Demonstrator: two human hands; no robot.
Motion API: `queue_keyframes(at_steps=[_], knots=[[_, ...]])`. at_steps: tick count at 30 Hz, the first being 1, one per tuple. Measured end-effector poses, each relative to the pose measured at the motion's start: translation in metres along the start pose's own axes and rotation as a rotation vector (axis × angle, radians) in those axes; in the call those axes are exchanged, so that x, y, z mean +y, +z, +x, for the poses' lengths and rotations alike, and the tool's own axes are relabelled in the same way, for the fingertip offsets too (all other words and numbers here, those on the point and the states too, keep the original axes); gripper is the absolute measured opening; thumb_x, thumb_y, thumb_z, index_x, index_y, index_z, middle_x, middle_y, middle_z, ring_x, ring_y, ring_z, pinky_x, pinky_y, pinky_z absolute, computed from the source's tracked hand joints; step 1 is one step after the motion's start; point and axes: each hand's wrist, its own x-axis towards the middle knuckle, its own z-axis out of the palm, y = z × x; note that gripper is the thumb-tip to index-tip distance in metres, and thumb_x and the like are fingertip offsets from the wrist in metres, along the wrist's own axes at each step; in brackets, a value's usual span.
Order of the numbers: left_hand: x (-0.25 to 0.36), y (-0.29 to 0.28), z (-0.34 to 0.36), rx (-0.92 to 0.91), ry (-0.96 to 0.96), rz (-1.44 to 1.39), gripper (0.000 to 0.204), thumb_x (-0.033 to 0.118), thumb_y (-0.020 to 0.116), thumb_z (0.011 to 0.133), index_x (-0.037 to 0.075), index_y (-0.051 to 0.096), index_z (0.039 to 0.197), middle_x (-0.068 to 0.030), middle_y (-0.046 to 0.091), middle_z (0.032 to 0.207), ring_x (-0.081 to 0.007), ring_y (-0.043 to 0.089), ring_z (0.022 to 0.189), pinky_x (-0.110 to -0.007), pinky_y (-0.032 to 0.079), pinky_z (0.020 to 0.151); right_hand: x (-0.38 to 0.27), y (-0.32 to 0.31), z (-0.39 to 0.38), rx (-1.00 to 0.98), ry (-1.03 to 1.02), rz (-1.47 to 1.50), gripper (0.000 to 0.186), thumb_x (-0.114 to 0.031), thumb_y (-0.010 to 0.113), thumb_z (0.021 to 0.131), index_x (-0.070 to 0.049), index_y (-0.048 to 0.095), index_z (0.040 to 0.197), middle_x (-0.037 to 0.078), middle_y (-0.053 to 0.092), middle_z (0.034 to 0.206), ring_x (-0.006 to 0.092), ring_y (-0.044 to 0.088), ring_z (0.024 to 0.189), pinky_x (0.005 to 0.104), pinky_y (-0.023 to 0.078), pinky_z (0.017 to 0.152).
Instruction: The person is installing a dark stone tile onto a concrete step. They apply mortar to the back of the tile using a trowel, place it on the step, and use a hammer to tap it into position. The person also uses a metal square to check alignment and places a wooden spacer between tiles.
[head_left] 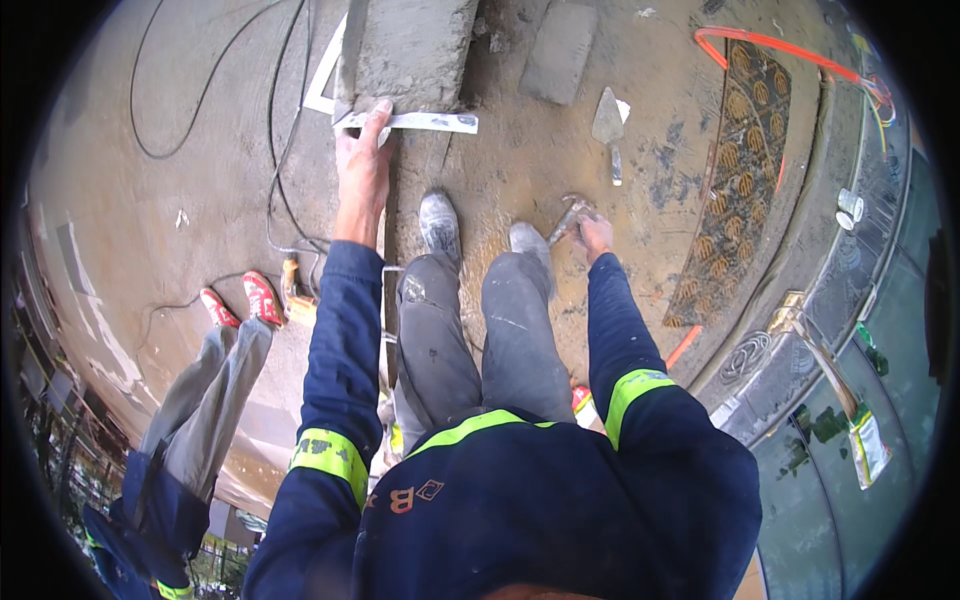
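Observation:
A white L-shaped square lies against the near end of a grey mortar-covered block. My left hand is closed on the square near its corner, thumb on top. Low beside my right shoe, my right hand grips a dusty metal hammer; its handle is mostly hidden by the fingers. A pointed trowel lies on the ground ahead of that hand. Farther off, a flat grey slab lies to the right of the block.
Black cables loop over the ground at left. A co-worker in red shoes stands there, near a yellow-handled power tool. At right are a patterned strip, an orange hose, a curved ledge and glass panels.

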Motion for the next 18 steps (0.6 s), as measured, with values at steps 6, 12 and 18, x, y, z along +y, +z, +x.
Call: queue_keyframes(at_steps=[6,12,18], knots=[[-0.037,0.009,0.017,0.034,0.188,-0.02,0.065,0.03,0.081,0.097,0.015,0.046,0.149,-0.0061,0.058,0.139,-0.0255,0.054,0.137,-0.067,0.043,0.115,0.012,-0.002,0.191,0.392,-0.278,-0.779,0.068,-0.044,0.068,0.086,0.002,0.068,0.136,0.028,0.074,0.13,0.047,0.066,0.129,0.054,0.054,0.11],[-0.039,0.001,0.03,-0.181,0.232,-0.161,0.025,0.025,0.079,0.098,0.009,0.071,0.115,-0.0052,0.066,0.119,-0.0248,0.067,0.113,-0.067,0.05,0.105,-0.02,-0.013,0.298,0.382,-0.168,-0.75,0.063,-0.037,0.068,0.085,-0.003,0.071,0.138,0.025,0.068,0.147,0.043,0.058,0.146,0.0585,0.05,0.117],[-0.04,-0.003,0.033,-0.174,0.324,-0.078,0.036,0.031,0.08,0.096,0.007,0.068,0.121,-0.008,0.063,0.114,-0.0281,0.061,0.119,-0.073,0.042,0.115,-0.015,-0.016,0.344,0.361,-0.45,-0.738,0.056,-0.047,0.068,0.089,0.002,0.075,0.117,0.032,0.075,0.124,0.0487,0.071,0.123,0.0548,0.056,0.105]])
